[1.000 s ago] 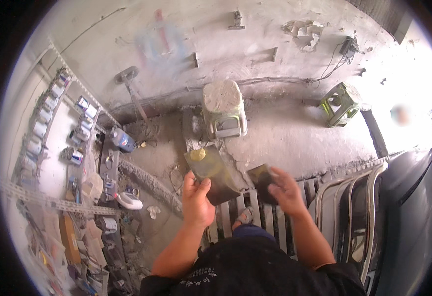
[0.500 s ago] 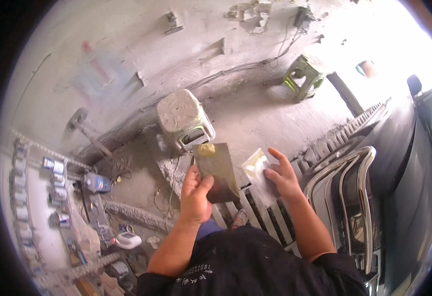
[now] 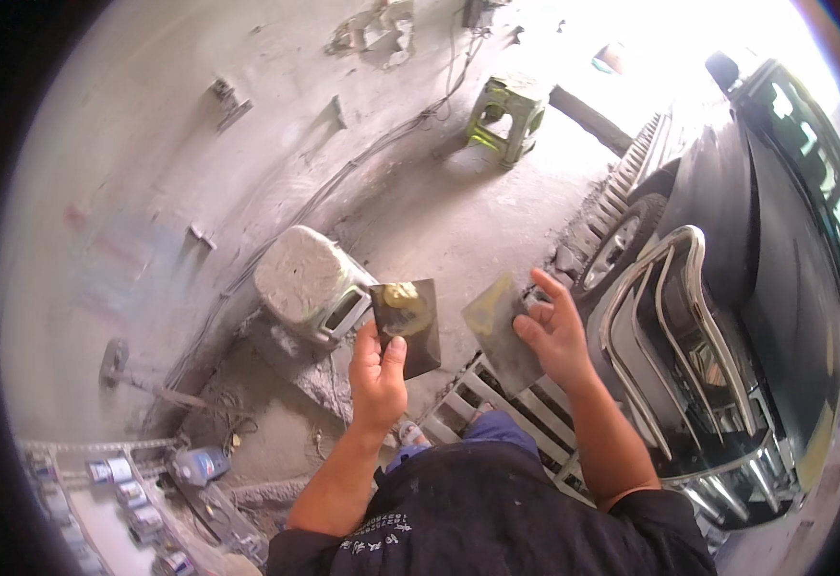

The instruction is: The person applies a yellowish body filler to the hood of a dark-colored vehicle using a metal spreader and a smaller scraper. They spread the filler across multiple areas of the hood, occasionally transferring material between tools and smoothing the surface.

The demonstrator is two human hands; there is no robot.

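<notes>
My left hand (image 3: 379,392) grips a flat, dark rectangular putty spreader (image 3: 422,353), thumb on top and fingers underneath. A lump of yellow putty (image 3: 401,294) sits near its far edge, with a thin smear around it. To the right, my right hand (image 3: 559,338) pinches a second putty spreader (image 3: 499,331), a thin greyish sheet with a yellow film toward its far corner. This one is held tilted, with the index finger stretched past it. The two spreaders are apart, both in front of my body.
A dusty stool (image 3: 305,278) stands ahead to the left, and a green-stained stool (image 3: 508,120) farther off. At my right is a dark car (image 3: 708,202) with a chrome grille (image 3: 694,317). Slats (image 3: 526,413) lie near my feet. A shelf with several cans (image 3: 132,494) is at lower left.
My view has turned to the right, so the stools sit farther left and more of the car shows. Both hands still hold the spreaders; the right one now shows its face differently.
</notes>
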